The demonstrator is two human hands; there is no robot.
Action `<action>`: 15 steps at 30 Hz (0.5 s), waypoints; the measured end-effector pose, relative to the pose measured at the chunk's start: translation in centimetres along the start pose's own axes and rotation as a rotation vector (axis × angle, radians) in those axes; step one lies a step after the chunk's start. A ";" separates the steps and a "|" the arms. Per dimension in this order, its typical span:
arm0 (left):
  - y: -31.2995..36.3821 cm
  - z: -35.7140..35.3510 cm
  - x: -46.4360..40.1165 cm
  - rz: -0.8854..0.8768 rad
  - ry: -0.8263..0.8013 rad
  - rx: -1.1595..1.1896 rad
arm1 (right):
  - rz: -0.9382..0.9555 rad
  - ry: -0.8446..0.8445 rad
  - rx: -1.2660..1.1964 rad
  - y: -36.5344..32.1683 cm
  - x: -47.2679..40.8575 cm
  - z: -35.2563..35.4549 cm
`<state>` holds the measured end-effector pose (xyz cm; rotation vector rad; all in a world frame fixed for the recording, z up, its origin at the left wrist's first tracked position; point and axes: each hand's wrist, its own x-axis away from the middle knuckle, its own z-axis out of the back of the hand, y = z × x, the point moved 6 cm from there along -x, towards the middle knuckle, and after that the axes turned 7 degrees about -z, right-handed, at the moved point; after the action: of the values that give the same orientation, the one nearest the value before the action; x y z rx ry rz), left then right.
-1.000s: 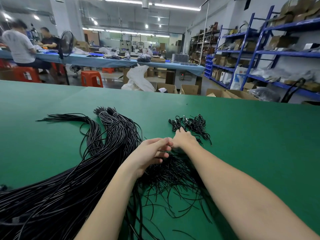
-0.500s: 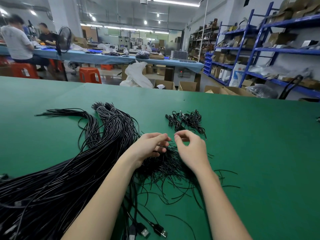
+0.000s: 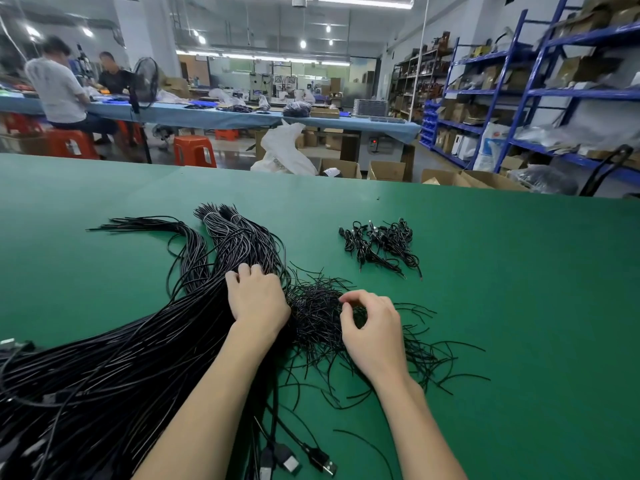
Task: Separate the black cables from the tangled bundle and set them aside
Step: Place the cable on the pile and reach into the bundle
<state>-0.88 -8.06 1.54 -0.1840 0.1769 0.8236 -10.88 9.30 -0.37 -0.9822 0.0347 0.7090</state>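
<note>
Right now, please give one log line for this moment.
left hand: rests on long cables | right hand: pinching over tangled bundle | set-aside pile: apart

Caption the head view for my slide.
Left hand rests on long black cables; right hand picks at tangled thin wires.
</note>
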 end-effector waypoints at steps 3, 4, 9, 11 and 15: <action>-0.1 0.1 0.1 0.004 0.007 -0.008 | 0.000 -0.007 -0.004 -0.1 0.1 -0.2; -0.1 0.1 0.2 0.012 0.012 -0.006 | -0.008 -0.011 -0.013 -0.1 0.2 -0.2; -0.3 0.3 0.3 0.042 0.034 0.007 | -0.026 -0.007 -0.026 0.1 0.4 0.0; -0.4 0.1 0.3 0.035 0.003 -0.014 | -0.026 -0.004 -0.038 0.2 0.5 -0.1; -0.1 -0.1 0.3 0.013 -0.041 -0.016 | -0.031 -0.005 -0.048 0.1 0.6 0.0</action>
<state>-0.63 -7.98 1.39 -0.1810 0.1332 0.8414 -10.47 9.67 -0.69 -1.0245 -0.0014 0.6867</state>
